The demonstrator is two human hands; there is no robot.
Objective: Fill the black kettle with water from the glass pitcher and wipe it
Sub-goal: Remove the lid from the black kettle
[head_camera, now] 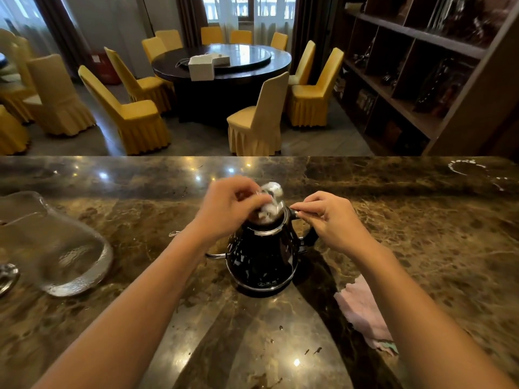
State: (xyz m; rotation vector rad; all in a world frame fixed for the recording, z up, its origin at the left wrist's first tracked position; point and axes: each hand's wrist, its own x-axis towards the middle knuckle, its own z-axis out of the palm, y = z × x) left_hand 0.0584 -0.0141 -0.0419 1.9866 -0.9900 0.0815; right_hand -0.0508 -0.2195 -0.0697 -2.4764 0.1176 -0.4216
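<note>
The black kettle [262, 262] stands upright on the brown marble counter [421, 248], its thin spout pointing left. My left hand [227, 209] is over the kettle's top, fingers closed on the shiny lid [271, 199], which is tilted at the opening. My right hand [331, 217] pinches the top of the kettle's handle at the right side. The glass pitcher [56, 248] sits at the left of the counter, away from both hands. A pink cloth [362, 307] lies on the counter to the right of the kettle, partly hidden by my right forearm.
A water ring [474, 169] marks the counter's far right. A metal object [7, 276] shows at the left edge beside the pitcher. Beyond the counter stand a round dark table [224, 68], yellow-covered chairs [252, 122] and wooden shelving [421, 80].
</note>
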